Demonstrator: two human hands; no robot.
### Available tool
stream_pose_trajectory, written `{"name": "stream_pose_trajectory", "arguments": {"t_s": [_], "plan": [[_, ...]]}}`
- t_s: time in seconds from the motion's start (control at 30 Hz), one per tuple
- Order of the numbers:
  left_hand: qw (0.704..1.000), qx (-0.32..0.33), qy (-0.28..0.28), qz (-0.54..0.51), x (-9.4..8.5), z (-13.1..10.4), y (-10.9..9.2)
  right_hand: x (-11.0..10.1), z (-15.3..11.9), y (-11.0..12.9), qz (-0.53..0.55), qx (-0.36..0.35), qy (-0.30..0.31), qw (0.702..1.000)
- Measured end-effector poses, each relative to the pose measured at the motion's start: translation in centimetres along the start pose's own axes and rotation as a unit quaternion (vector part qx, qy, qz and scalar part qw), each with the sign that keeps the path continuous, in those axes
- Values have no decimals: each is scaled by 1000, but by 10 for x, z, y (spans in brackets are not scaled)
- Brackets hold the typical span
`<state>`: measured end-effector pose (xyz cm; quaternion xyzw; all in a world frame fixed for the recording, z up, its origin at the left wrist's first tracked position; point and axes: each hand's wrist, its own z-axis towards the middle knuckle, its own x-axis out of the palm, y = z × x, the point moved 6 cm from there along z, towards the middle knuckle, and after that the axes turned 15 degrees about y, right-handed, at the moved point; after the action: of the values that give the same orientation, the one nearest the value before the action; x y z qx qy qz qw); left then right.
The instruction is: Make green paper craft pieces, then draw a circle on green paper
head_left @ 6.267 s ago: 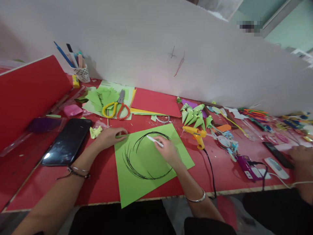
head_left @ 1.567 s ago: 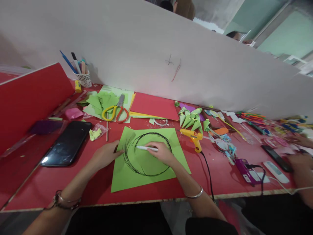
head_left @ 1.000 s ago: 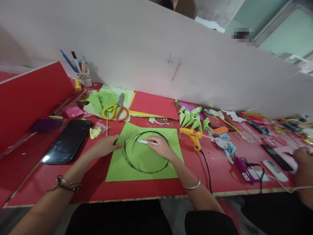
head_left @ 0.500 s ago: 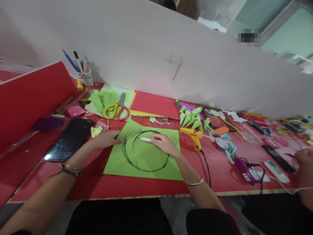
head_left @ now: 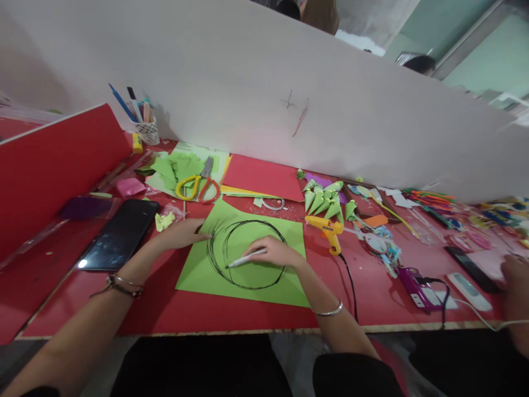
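Observation:
A green sheet (head_left: 264, 295) lies on the red table near its front edge and bears a large black circle drawn in several overlapping lines. My right hand (head_left: 273, 252) is closed round a white marker (head_left: 247, 258), whose dark tip is at the lower left part of the circle. At the sheet's left edge rests my left hand (head_left: 188, 232), with its fingers apart and nothing in them.
Scissors (head_left: 198, 186) and green scraps sit behind the left hand, beside red paper (head_left: 264, 175). A yellow glue gun (head_left: 328, 231) with a black cord lies right of the sheet. Left is a phone (head_left: 124, 234). Another person's hand (head_left: 516, 275) is at far right.
My right hand has moved the marker down and slightly left, from the circle's upper part to its lower left. My left hand has stayed at the sheet's edge.

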<state>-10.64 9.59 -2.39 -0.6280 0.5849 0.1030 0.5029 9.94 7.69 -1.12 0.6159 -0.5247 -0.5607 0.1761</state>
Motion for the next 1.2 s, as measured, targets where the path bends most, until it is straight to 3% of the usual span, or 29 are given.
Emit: {"name": "stream_pose_trajectory", "arguments": {"t_s": [0.07,0.1,0.27,0.37,0.6,0.77,0.87,0.93,1.07,1.2], "plan": [[1000,8,1,0,0,1,0,-4,-3,-2,21,0,41,999],[1000,12,2,0,0,1,-1,-8,-4,-4,29,11,29,999],[1000,9,-4,8,2,1,0,-29,-5,-14,47,71,-171,982],[1000,1,-8,13,2,1,2,-25,0,-15,26,76,-201,976],[1000,-6,-17,6,2,2,5,-14,4,-10,-34,46,-140,989],[1000,-8,-16,3,1,1,4,-3,1,-9,-7,1,67,998],[1000,-1,-10,9,1,1,2,-8,-3,-9,15,-1,104,994],[1000,6,-8,10,1,1,1,-17,-2,-10,21,9,49,999],[1000,2,-5,0,2,0,2,-31,0,-16,17,43,-123,991],[1000,0,-12,-6,3,0,4,-28,2,-17,-2,66,-163,984]]}}
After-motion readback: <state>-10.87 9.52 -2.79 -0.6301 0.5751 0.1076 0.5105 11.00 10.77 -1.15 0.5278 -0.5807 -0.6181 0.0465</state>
